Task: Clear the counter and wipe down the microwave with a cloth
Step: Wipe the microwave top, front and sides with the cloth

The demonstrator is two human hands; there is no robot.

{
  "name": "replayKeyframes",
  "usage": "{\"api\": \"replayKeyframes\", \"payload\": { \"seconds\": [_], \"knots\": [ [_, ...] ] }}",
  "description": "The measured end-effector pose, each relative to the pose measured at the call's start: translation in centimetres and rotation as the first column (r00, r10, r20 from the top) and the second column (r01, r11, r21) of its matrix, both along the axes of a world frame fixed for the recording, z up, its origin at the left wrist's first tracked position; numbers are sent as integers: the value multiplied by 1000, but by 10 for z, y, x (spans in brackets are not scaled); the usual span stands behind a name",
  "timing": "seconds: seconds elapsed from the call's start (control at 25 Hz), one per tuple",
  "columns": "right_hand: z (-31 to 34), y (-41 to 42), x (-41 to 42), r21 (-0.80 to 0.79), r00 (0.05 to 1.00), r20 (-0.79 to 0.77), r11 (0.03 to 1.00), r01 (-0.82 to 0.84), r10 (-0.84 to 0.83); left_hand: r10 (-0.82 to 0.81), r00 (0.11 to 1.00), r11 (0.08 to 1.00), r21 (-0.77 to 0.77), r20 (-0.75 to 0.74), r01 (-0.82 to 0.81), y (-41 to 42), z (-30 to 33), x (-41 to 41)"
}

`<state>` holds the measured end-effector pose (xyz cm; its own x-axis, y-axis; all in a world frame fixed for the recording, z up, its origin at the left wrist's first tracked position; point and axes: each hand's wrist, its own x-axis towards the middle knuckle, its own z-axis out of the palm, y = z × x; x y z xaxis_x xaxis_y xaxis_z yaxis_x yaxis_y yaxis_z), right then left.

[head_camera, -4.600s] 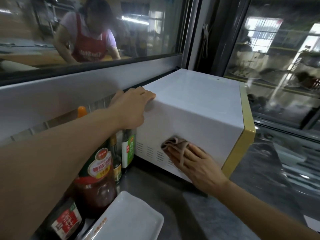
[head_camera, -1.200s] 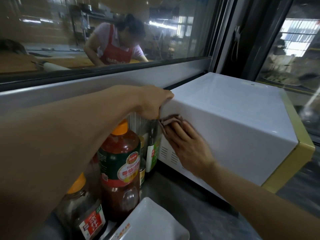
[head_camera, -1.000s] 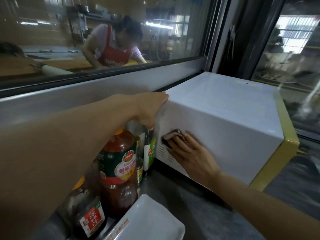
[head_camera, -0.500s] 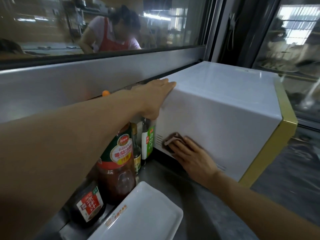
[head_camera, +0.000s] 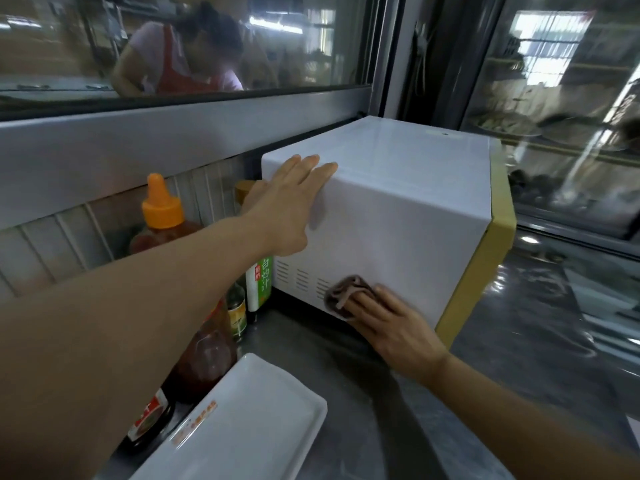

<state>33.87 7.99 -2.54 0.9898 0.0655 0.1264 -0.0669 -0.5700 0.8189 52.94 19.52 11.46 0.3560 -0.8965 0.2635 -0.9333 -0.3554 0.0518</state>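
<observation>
Room: kitchen-type workspace, long glass window [head_camera: 187,46] behind the tabletop, glass-fronted cabinet [head_camera: 568,98] to the right.
Tabletop: dark grey, glossy stone-look surface [head_camera: 519,358]; carries everything listed below.
Microwave: one, white body with yellow-gold front trim [head_camera: 398,216], back edge near the wall under the window; side panel with vent slots faces the camera.
Cloth: one, brownish, bunched [head_camera: 343,292], pressed against the lower side panel of the microwave, just right of the vent slots.
Right hand: [head_camera: 394,327] fingers laid over the cloth, holding it flat to the panel; whether the thumb pinches it, cannot tell.
Left hand: [head_camera: 291,206] flat on the microwave's upper rear corner, fingers straight and released, fingertips over the top edge, gripping nothing.
Bottles: four counted, all left of the microwave, partly hidden by the left forearm.
Bottle 1: big squeeze bottle, orange nozzle cap [head_camera: 162,209], dark red-brown contents.
Bottle 2: tall bottle with green and white label [head_camera: 261,282], just beside the microwave side; contents not readable.
Bottle 3: small bottle with yellow label [head_camera: 237,317], between bottles 1 and 2.
Bottle 4: low dark jar or bottle with red label [head_camera: 149,420], nearest the camera.
Tray: one, white, rectangular, shallow [head_camera: 242,427], holds nothing visible; small orange print on its near-left rim.
Other person: one, red apron [head_camera: 176,53], seen through the window.
</observation>
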Motion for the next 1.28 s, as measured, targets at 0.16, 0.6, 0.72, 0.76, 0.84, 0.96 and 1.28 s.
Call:
{"api": "replayKeyframes", "payload": {
  "seconds": [0.16,0.6,0.72,0.76,0.84,0.96,1.28],
  "knots": [
    [27,-12,-22,37,976,211,997,-63,54,43,999,999,23,6,-43,1,4,-10],
    [-3,-15,-73,26,994,69,996,82,-84,-77,992,985,-147,101,91,-13,-19,-38],
    [29,-22,-85,9,961,269,998,59,-60,-86,992,985,-140,90,98,-13,-18,-38],
    [44,-27,-87,6,918,395,999,41,-41,-86,992,985,-139,97,99,-13,-19,-38],
    [70,-39,-90,-4,832,554,999,46,-37,-80,990,984,-148,113,96,-13,-20,-37],
    [66,-44,-86,32,789,614,999,11,-28,-62,990,979,-186,128,85,-18,-25,-38],
    [2,-32,-107,-106,967,251,992,67,-39,-91,977,977,-175,194,126,-14,-24,-34]
  ]
}}
